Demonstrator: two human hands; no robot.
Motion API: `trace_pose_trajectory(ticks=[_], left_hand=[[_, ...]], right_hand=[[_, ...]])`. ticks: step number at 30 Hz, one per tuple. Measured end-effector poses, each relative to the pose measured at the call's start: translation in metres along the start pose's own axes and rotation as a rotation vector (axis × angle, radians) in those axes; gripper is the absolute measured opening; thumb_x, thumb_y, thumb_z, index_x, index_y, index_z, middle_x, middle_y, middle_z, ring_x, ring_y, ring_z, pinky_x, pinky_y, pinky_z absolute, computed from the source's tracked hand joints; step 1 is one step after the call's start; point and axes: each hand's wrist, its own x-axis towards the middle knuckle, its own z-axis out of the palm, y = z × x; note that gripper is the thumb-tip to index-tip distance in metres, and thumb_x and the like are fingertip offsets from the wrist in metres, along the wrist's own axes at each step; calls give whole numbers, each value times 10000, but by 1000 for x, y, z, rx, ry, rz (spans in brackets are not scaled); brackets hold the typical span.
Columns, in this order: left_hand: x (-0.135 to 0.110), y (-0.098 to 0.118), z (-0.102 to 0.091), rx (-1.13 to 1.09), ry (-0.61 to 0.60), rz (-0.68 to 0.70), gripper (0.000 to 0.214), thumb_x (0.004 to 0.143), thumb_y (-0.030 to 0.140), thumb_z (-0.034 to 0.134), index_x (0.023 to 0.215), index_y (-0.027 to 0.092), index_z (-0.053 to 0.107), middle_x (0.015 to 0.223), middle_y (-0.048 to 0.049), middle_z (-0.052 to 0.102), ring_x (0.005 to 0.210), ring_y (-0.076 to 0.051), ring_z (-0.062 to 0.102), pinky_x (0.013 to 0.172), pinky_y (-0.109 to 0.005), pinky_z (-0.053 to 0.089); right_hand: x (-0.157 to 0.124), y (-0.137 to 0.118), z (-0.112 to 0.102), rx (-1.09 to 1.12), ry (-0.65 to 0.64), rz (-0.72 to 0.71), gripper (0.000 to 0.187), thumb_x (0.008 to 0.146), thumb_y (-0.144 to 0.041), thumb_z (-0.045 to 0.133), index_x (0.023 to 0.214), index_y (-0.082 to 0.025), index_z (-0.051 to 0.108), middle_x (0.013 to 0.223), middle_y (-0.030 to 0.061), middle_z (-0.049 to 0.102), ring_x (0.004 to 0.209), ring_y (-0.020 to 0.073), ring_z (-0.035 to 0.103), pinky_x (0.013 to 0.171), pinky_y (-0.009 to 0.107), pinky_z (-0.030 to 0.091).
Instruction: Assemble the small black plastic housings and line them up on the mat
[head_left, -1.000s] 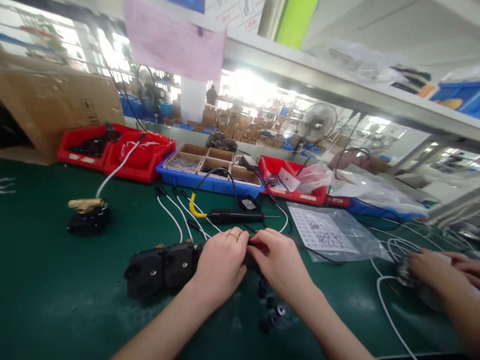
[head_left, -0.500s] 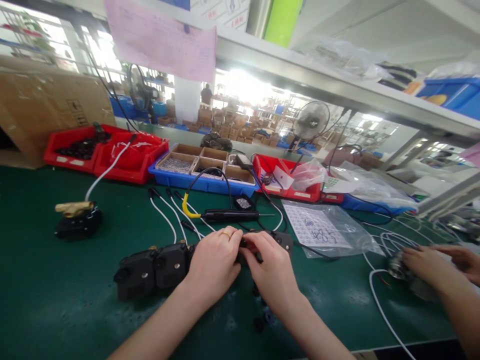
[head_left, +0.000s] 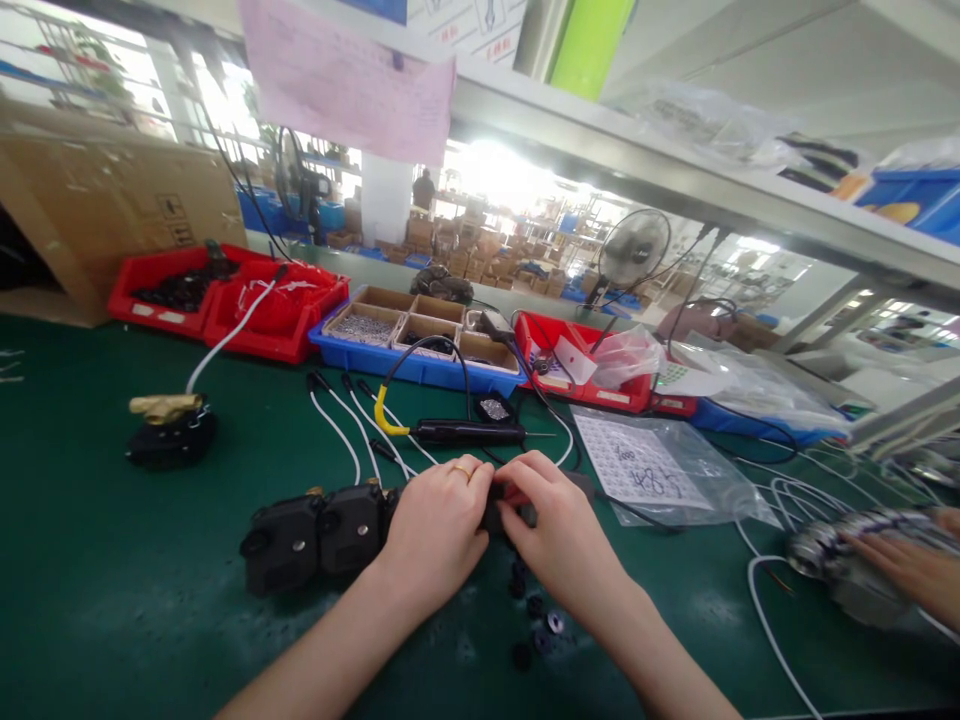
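Both hands meet at the middle of the green bench [head_left: 105, 560]; the left hand [head_left: 439, 525], a ring on one finger, is curled down over the right end of a row of black housings [head_left: 315, 535], fingers closed on top of a small black part [head_left: 501, 512]; the right hand [head_left: 559, 530] pinches that same black part from the other side, thumb and forefinger tight together on it, the other fingers folded under. The part sits right between the two hands, touching the end of the row, low on the mat; most of it is hidden by the knuckles, so its shape is hard to read.

Just below the right wrist, a few small black rings [head_left: 541, 625] lie loose on the mat; just beyond the hands rests a black probe tool [head_left: 465, 433] with a yellow collar on its cable, and white leads [head_left: 345, 430] run up beside it. To the right lies a clear bag with a printed sheet [head_left: 645, 470]. Behind, a blue tray of compartments [head_left: 420, 345] stands between red bins [head_left: 225, 300] on the left and another red bin [head_left: 592, 360] on the right. Far left, a brass fitting on a black base [head_left: 171, 432] stands apart. At the right edge, another person's hand [head_left: 911, 570] lies on a metal cylinder [head_left: 840, 555], white cable looping near it.
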Motion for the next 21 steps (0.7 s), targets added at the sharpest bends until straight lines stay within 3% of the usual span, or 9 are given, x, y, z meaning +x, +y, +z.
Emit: trace_pose_trajectory(ticks=[5,12,21], left_hand=[[1,1,-2,-8,-9,-1,311,775,58,562,1057,181,607,1072,-69,655,986,-259,644,838,-377,525],[1,2,-4,-13,-31,-11,321,758,66,560,1053,181,607,1069,-71,653,1001,-258,638,847,-372,523],[2,2,-4,-16,-19,-6,285,769,65,544,1023,173,615,1033,-66,656,975,-261,644,829,-388,533]], right_hand=[[1,0,0,-5,-48,21,282,811,106,579,912,-153,626,922,15,558,820,154,564,744,256,483],[4,2,-7,26,-66,70,296,736,99,734,805,-149,587,823,-21,549,730,126,556,655,228,449],[4,1,-6,169,-84,44,305,782,126,596,895,-155,634,942,-13,550,754,75,609,689,151,543]])
